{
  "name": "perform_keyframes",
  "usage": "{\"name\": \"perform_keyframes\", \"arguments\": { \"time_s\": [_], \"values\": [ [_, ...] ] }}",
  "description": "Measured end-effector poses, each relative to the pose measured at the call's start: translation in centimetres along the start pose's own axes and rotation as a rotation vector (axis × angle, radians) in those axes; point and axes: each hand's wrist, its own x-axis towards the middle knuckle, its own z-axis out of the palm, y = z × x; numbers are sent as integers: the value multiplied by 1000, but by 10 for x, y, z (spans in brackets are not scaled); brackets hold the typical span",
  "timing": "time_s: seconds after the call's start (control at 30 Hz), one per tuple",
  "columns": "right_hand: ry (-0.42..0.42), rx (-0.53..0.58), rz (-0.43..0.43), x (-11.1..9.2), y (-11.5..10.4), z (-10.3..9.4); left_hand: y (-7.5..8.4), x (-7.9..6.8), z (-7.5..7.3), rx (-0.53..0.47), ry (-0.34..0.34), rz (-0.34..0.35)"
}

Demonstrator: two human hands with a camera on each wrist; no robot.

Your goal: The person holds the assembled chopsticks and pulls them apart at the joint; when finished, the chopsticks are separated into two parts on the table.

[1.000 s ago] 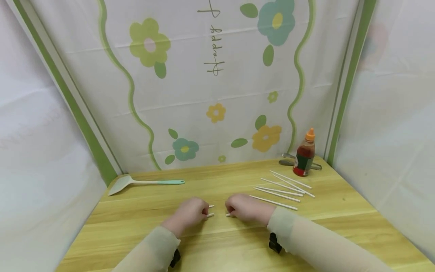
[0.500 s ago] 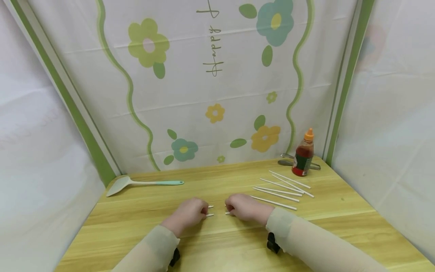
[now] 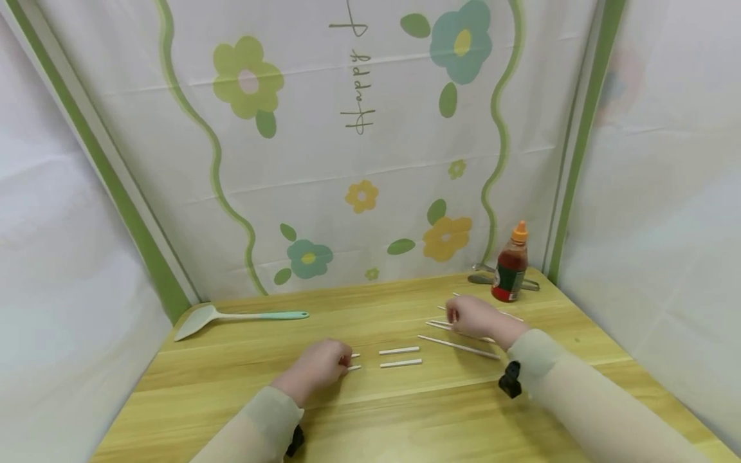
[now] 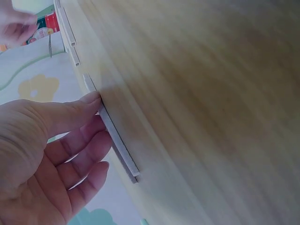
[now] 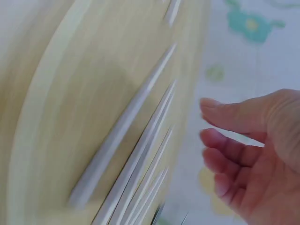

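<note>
My left hand (image 3: 315,366) pinches two short white sticks (image 4: 123,143) between thumb and fingers, low over the table; their right ends poke out past the fingertips in the head view. Just right of them, two more short sticks (image 3: 401,363) lie side by side across a small gap. Over on the right, my right hand (image 3: 475,316) hovers at a loose group of longer white chopsticks (image 5: 124,124). Its thumb and fingers are loosely bent and apart, holding nothing, beside the tapered tips in the right wrist view. In the head view it covers part of the group.
At the back right stands a sauce bottle (image 3: 510,267) with an orange cap, in front of metal utensils (image 3: 482,279). A spatula (image 3: 237,316) with a mint handle lies at the back left. Patterned cloth (image 3: 359,154) rises behind the wooden table (image 3: 370,424).
My right hand has released the two short sticks, leaving them on the table, and has moved right and back to the chopsticks. The left hand keeps its hold in nearly the same place.
</note>
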Motion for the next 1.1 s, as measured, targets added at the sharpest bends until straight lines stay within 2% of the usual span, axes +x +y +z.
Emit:
{"name": "perform_keyframes", "arguments": {
  "time_s": [0.1,0.2,0.3,0.43,0.5,0.57,0.67,0.73,0.8,0.87,0.93,1.0,1.1],
  "values": [
    [-75,-23,52,-13,24,0,1,0,0,-8,-2,0],
    [-138,3,26,-21,33,7,0,-2,0,-14,-4,-8],
    [-144,3,-5,-24,34,15,-1,-3,0,-25,-7,-14],
    [-108,-25,5,-23,27,19,-2,-4,0,-55,-7,-33],
    [-100,-8,2,-21,19,17,-1,-4,1,-67,19,-45],
    [-104,47,-25,-18,6,15,2,-4,1,-70,86,-46],
    [-125,154,-87,-11,-20,13,11,0,-3,-38,256,-19],
    [-141,200,-139,-7,-40,14,21,4,-8,-4,375,26],
    [-150,213,-181,-4,-59,15,30,8,-13,43,449,88],
    [-162,222,-213,-1,-77,16,39,11,-16,84,471,155],
    [-166,232,-230,1,-92,18,45,11,-16,100,449,203],
    [-162,244,-233,4,-103,21,48,9,-15,89,416,209],
    [-137,258,-235,8,-114,26,48,6,-13,32,385,178]
  ]
}}
